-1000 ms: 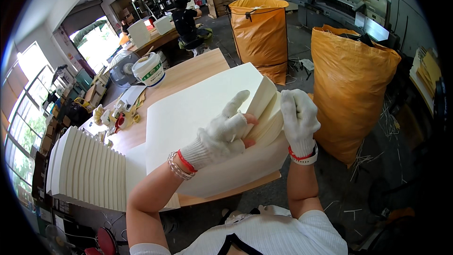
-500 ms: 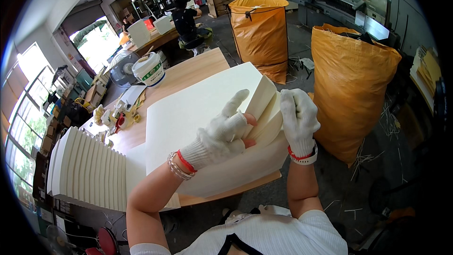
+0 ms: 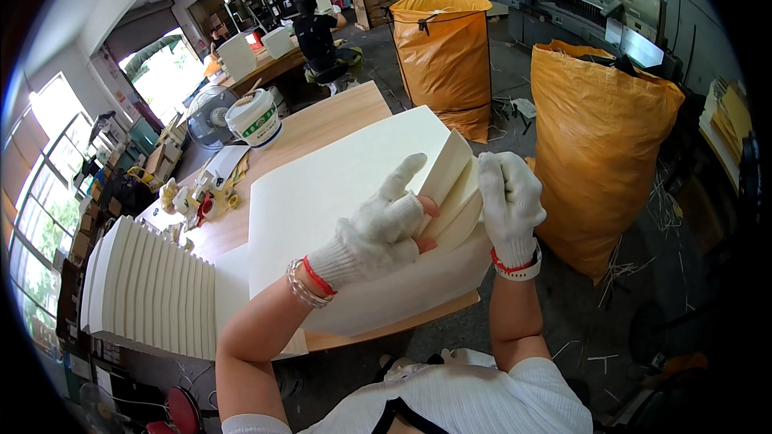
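A thick stack of large cream-white paper sheets lies on the wooden table before me. My left hand, in a white knitted glove with two bare fingertips, rests across the stack with its fingers spread. Those bare fingertips touch the sheets near the right side. At that side several upper sheets are bent up and fanned apart. My right hand, also gloved, is closed in a fist at the outer edge of the bent sheets. The paper inside the fist is mostly hidden.
Stepped piles of cream paper stand at left. A white bucket, a fan and tape rolls are beyond. Two orange sacks stand right on the floor, among paper strips. Two co-workers are farther back.
The bent sheets at the right side have shifted slightly, with the upper layers lifting a bit more apart. My hands have hardly moved. The co-workers in the background moved a little.
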